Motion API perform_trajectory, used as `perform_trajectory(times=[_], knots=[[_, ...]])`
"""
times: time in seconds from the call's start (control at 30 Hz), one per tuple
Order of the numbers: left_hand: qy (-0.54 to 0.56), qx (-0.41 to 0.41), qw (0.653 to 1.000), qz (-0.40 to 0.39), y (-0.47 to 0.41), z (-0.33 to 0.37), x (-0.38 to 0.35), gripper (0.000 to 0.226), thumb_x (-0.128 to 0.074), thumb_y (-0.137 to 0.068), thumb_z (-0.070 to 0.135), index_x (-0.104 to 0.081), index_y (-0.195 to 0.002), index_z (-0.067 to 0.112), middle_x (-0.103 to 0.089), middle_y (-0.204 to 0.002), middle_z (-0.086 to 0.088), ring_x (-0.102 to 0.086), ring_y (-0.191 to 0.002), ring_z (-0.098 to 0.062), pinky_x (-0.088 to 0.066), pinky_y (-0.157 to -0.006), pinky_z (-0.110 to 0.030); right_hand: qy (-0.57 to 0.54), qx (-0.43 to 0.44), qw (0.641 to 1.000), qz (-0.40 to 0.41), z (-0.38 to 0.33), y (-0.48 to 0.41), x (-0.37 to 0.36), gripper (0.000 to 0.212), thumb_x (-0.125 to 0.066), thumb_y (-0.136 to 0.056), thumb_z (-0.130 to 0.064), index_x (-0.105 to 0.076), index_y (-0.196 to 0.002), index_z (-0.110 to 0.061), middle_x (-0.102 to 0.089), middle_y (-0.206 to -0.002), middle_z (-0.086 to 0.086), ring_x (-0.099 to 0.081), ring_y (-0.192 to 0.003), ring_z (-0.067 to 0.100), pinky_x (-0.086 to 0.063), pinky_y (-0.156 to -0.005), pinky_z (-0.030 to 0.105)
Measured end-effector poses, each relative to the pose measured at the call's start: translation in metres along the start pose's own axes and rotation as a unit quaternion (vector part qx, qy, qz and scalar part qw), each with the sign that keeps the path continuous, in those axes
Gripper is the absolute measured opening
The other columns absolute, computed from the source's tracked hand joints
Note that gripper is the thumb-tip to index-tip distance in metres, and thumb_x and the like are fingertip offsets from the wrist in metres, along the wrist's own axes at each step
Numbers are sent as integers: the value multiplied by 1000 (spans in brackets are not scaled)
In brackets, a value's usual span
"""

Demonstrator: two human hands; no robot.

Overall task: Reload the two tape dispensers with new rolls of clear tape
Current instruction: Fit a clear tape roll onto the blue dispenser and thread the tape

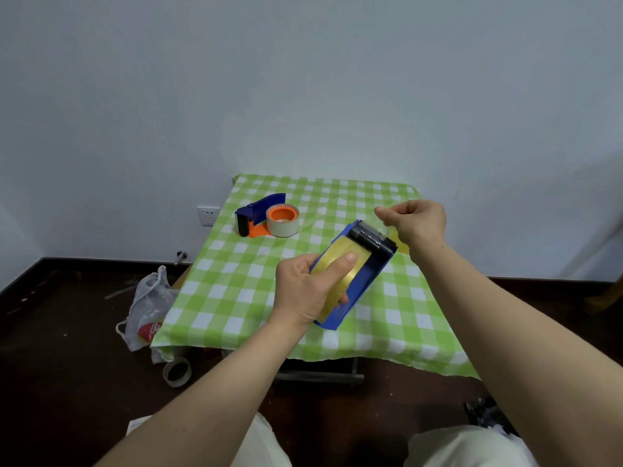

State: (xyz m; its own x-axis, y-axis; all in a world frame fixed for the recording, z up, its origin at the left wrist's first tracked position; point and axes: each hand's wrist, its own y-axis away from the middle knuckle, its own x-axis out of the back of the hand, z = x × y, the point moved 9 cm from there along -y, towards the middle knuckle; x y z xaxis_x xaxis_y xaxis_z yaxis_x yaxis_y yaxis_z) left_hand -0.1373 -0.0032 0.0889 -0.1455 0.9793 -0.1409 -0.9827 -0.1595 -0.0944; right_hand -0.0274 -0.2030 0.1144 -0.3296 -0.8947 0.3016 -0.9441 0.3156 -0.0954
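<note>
Above the desk's [236, 291] near-right area, left hand [305, 291] grips the blue plastic tape dispenser [365, 274], thumb pinning its yellowish clear roll [340, 264], while right hand [416, 222] pinches the tape's free end [387, 227] past the toothed blade, likely threading it; second blue-and-orange dispenser [261, 215] sits far-left, loaded.

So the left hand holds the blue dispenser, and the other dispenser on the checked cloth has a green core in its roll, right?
Not quite: in the head view the core is orange, not green. The left hand does hold the blue dispenser.
</note>
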Motion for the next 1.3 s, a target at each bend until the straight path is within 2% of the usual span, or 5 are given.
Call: perform_trajectory(times=[0.53,0.67,0.93,1.1,1.3], knots=[[14,-41,999,-4,1,19,1,36,-74,-78,17,-60,-46,10,-56,-38,-8,-49,-29,-17,-44,-38,-24,-134,-282,926,-212,53,23,-30,31,-75,-73,-23,-57,-49,-18,-49,-39,-7,-41,-35,6,-29,-32,16],[20,-47,999,-4,1,24,-2,36,-75,-77,18,-60,-46,9,-56,-38,-7,-49,-29,-16,-44,-37,-23,-242,-330,864,-294,50,51,-47,22,-65,-62,-21,-67,-81,-9,-69,-78,8,-66,-69,23,-57,-62,31],[18,-64,998,-14,3,32,-5,34,-70,-69,27,-58,-48,4,-56,-37,-4,-50,-30,-14,-45,-39,-21,-340,-320,801,-375,38,68,-66,35,-57,-78,-28,-65,-105,-7,-67,-110,16,-63,-101,33,-43,-96,56],[19,-81,996,-27,1,40,-8,38,-74,-65,31,-57,-49,0,-56,-37,-3,-50,-30,-13,-44,-39,-21,-261,-281,851,-360,49,64,-66,37,-59,-84,-21,-61,-117,-5,-63,-118,15,-58,-113,31,-43,-103,45],[-6,-84,996,-14,3,32,-1,43,-71,-56,45,-58,-47,5,-55,-37,-5,-51,-30,-14,-43,-38,-22,-297,-173,928,-142,35,14,-8,20,-48,-95,-21,-63,-84,-12,-68,-57,-5,-66,-54,7,-53,-51,19]])
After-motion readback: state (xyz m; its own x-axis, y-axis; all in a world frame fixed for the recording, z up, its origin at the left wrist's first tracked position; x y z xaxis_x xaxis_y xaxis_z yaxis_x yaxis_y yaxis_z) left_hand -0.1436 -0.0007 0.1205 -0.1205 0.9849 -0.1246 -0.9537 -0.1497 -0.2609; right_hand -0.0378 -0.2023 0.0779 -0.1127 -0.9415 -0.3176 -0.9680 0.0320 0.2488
